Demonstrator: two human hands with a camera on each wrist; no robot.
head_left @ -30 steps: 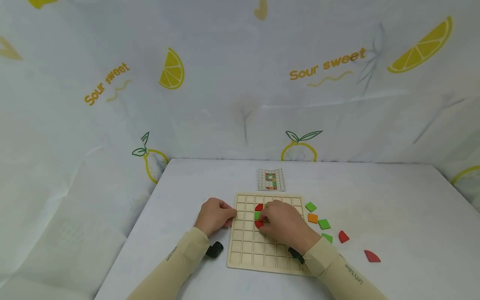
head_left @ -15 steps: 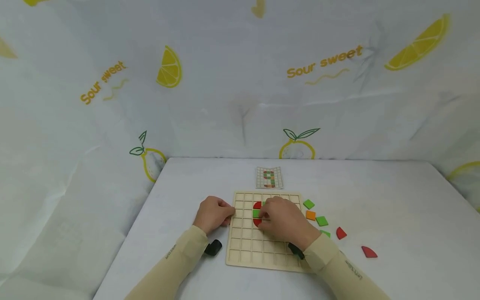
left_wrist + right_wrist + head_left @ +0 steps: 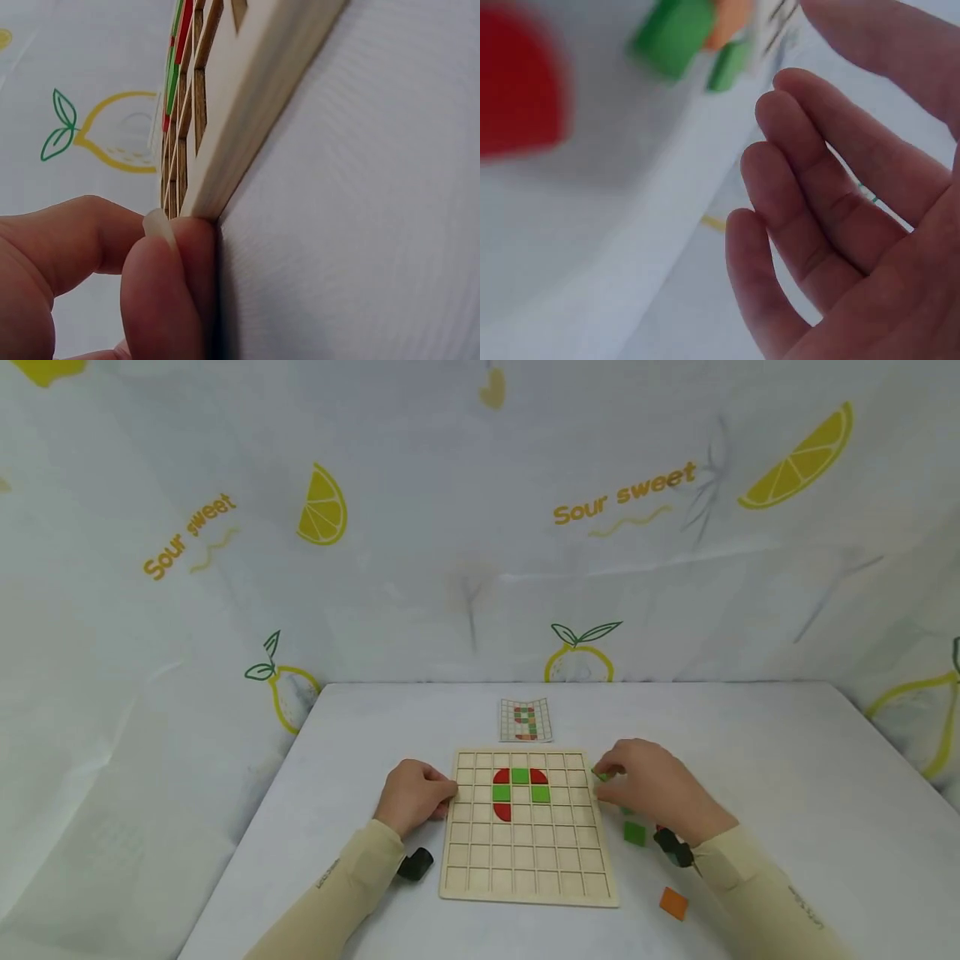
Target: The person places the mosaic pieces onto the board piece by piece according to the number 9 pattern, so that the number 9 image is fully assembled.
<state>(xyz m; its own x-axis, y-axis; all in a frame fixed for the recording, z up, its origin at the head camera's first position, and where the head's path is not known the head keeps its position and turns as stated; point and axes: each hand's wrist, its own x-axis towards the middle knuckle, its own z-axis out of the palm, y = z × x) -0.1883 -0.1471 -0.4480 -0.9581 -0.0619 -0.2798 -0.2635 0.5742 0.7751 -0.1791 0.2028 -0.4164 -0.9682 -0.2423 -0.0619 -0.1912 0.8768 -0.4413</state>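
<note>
A light wooden grid board (image 3: 525, 864) lies flat on the table. Red quarter-circle tiles (image 3: 502, 812) and green square tiles (image 3: 540, 794) sit in its upper cells. My left hand (image 3: 412, 797) pinches the board's left edge; the left wrist view shows the thumb (image 3: 161, 292) against that edge. Off the right edge, my right hand (image 3: 656, 785) is over loose tiles, thumb and fingers apart. A loose green tile (image 3: 601, 774) shows at its fingertips. In the right wrist view the fingers (image 3: 787, 180) are extended, with a blurred red tile (image 3: 517, 82) nearby.
Behind the board lies a small pattern card (image 3: 525, 720) printed with a coloured grid. Right of the board are another green tile (image 3: 634, 833) and, nearer the front, an orange tile (image 3: 673, 902). The right hand hides some loose pieces. A printed white cloth (image 3: 420, 593) hangs behind the table.
My right hand has left the board and moved right to the loose tiles, uncovering the tiles in the grid. The left hand keeps its place at the board's edge. The head view has shifted slightly.
</note>
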